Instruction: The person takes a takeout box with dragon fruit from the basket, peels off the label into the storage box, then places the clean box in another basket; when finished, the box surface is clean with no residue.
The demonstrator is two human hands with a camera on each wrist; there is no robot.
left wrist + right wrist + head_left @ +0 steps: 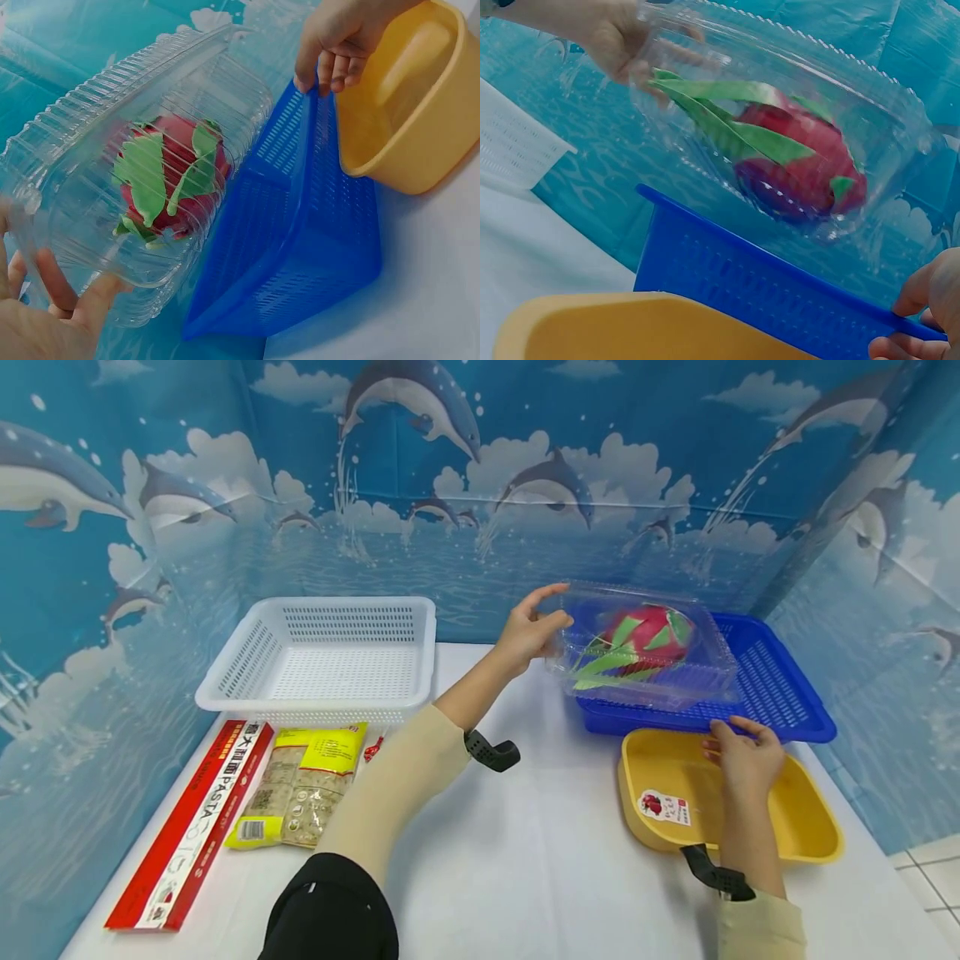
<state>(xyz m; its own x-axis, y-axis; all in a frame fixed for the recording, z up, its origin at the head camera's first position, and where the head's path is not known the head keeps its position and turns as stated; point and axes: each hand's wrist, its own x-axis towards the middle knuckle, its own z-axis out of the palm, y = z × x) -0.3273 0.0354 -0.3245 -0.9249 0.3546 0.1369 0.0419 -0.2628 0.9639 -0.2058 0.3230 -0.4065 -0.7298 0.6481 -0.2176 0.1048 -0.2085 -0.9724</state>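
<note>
My left hand [527, 631] grips the left end of a clear plastic clamshell box [708, 664]. Inside the box lies a red dragon fruit [651, 639] with green leafy scales. The box is held tilted above the blue perforated basket [780, 681], as both wrist views show. At that basket's front rim, my right hand [746, 760] pinches the edge between thumb and fingers. Below the right hand and forearm stands a yellow plastic tub [806, 827]. On the tub is a white label [665, 807] with a red fruit picture.
At the back left stands a white perforated basket [337, 672]. In front of it lie a long red pasta box [191, 827], a yellow-topped clear food packet [303, 785] and a small red item [373, 748]. A dolphin-print curtain [480, 552] borders the white table [510, 860].
</note>
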